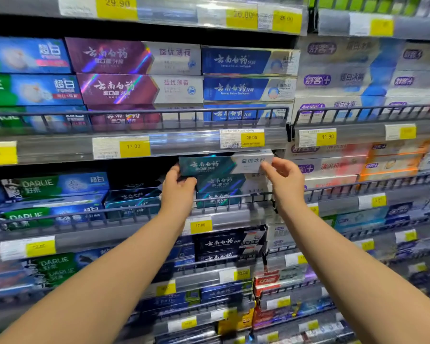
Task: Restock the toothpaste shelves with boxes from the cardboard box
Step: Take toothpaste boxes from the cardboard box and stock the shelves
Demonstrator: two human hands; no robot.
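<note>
Both hands grip a teal-and-white toothpaste box by its ends.

teal-and-white toothpaste box, yellow price tags, purple boxes, dark wire rails

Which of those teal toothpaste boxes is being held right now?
The topmost teal box, gripped at its ends by the left hand and right hand; the rest lie lower down.
</note>
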